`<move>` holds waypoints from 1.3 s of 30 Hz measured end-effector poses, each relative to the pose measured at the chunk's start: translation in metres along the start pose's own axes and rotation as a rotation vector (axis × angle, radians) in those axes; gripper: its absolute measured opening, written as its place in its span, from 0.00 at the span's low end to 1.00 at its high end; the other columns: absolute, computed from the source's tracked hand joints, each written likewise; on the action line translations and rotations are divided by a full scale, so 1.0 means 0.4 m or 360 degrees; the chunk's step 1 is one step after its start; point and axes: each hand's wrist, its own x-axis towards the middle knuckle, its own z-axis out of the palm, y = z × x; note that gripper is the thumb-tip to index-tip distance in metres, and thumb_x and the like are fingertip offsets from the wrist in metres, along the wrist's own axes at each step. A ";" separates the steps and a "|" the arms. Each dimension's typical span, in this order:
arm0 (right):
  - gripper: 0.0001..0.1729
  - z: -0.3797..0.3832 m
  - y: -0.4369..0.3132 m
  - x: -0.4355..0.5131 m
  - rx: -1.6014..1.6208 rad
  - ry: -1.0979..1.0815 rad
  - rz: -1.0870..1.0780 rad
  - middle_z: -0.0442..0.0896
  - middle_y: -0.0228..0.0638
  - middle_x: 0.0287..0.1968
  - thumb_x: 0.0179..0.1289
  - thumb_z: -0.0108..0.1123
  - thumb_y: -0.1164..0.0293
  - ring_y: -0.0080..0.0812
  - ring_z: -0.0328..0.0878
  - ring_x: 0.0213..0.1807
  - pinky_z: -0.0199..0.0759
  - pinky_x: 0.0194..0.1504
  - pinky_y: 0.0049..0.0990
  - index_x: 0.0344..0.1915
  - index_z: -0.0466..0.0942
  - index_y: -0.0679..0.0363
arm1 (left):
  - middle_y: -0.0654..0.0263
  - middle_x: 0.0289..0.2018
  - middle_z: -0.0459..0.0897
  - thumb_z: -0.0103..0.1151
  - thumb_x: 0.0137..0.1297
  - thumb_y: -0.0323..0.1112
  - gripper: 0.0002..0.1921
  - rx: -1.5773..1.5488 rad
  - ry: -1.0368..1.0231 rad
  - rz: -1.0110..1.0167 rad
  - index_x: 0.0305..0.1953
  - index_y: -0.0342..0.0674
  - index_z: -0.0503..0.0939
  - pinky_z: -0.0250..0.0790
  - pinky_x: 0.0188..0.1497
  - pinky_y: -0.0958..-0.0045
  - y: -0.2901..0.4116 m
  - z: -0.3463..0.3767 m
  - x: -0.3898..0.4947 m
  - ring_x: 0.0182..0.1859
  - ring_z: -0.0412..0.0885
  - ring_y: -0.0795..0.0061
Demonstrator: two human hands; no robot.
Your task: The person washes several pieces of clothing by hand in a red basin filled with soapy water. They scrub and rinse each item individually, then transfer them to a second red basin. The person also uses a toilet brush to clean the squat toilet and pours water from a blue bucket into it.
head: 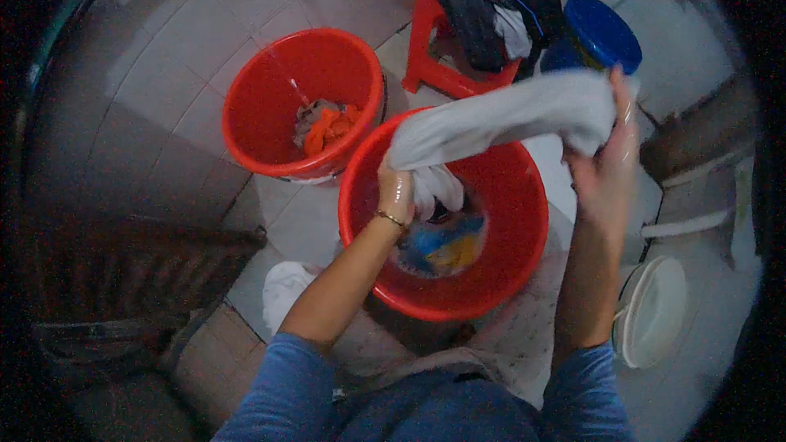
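Observation:
A wet white cloth (503,120) is stretched between my two hands above a red plastic bucket (516,258). My left hand (396,190), with a bracelet at its wrist, grips one end over the bucket's left side. Beyond the right rim, my right hand (605,153) holds the other end, raised and blurred by motion. Part of the cloth hangs down into the bucket beside my left hand. Inside, blue cloth (424,242) and a yellow piece (455,252) lie in sudsy water at the bottom.
A second red bucket (252,129) at the upper left holds orange and grey cloth, with water falling into it. Dark clothes (473,18) lie over a red plastic stool (420,43). Nearby stands a blue-lidded container (605,34). A white basin (654,313) is at the right.

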 end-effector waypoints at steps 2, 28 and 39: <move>0.21 -0.066 0.095 -0.022 -0.0056 0.0357 0.0164 0.78 0.37 0.41 0.62 0.51 0.55 0.31 0.76 0.44 0.72 0.47 0.33 0.44 0.70 0.60 | 0.61 0.49 0.75 0.45 0.64 0.47 0.22 -0.0529 -0.0366 0.0069 0.52 0.38 0.69 0.66 0.52 0.66 0.037 0.021 -0.012 0.50 0.73 0.66; 0.28 -0.046 0.410 -0.061 -0.0362 0.0137 0.0432 0.73 0.40 0.51 0.59 0.52 0.58 0.36 0.71 0.50 0.64 0.52 0.33 0.54 0.65 0.64 | 0.63 0.48 0.77 0.53 0.53 0.57 0.26 -0.0431 -0.0231 -0.0844 0.49 0.46 0.75 0.63 0.53 0.53 -0.017 -0.027 0.005 0.51 0.73 0.61; 0.24 -0.172 0.480 -0.009 -0.0059 -0.0011 0.1035 0.76 0.39 0.47 0.64 0.45 0.54 0.40 0.73 0.47 0.69 0.49 0.38 0.51 0.69 0.59 | 0.52 0.35 0.79 0.58 0.45 0.42 0.20 0.1348 -0.0562 0.1375 0.42 0.41 0.76 0.71 0.44 0.62 0.030 0.041 -0.016 0.39 0.79 0.56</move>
